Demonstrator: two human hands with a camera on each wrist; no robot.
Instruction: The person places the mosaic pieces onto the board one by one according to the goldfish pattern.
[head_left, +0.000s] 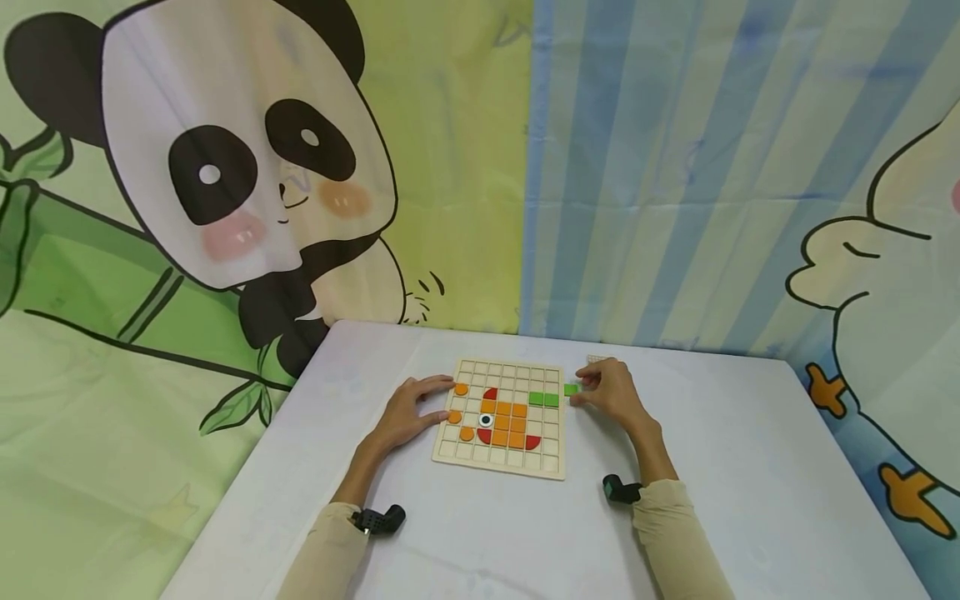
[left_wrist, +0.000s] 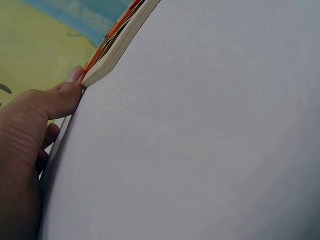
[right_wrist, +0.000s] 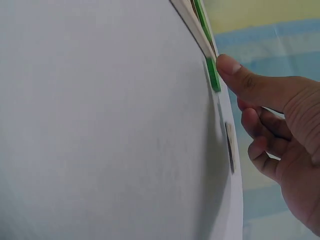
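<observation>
A square wooden grid board (head_left: 472,372) lies on the table. Orange and red tiles with a white eye piece form a fish shape (head_left: 510,423) on it. Two green tiles (head_left: 543,399) sit toward its right edge, and round orange pieces (head_left: 461,389) on its left. My left hand (head_left: 405,412) rests at the board's left edge, thumb and index finger spread and touching the rim. Just off the right edge, my right hand (head_left: 615,392) pinches a green tile (head_left: 572,389) between thumb and fingers; the right wrist view shows this tile (right_wrist: 213,75) beside the thumb.
A small pale gridded piece (head_left: 596,358) lies behind my right hand, near the table's back edge. The white table (head_left: 480,533) meets a cartoon-printed curtain (head_left: 622,167) at the back. Each wrist carries a black camera (head_left: 382,520).
</observation>
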